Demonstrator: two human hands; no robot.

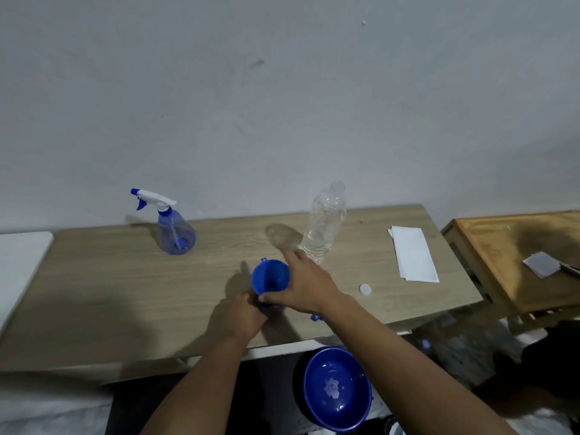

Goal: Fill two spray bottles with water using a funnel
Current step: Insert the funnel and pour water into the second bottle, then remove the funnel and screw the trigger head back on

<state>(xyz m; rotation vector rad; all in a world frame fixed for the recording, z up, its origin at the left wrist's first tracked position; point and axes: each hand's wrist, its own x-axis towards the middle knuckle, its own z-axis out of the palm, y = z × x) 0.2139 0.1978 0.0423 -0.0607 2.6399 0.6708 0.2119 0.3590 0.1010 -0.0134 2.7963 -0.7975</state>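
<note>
Behind both hands, open water bottle [323, 224] stands beside funnel [270, 275].

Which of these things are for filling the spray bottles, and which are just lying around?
For the job: blue funnel, held by the left hand and right hand; spray bottle; open water bottle; its white cap.

Probably lying about: white paper; blue bowl below the table.

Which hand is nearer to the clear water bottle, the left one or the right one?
Right. The right hand lies just in front of the clear water bottle, its fingers reaching the base. The left hand is lower, behind the blue funnel.
</note>
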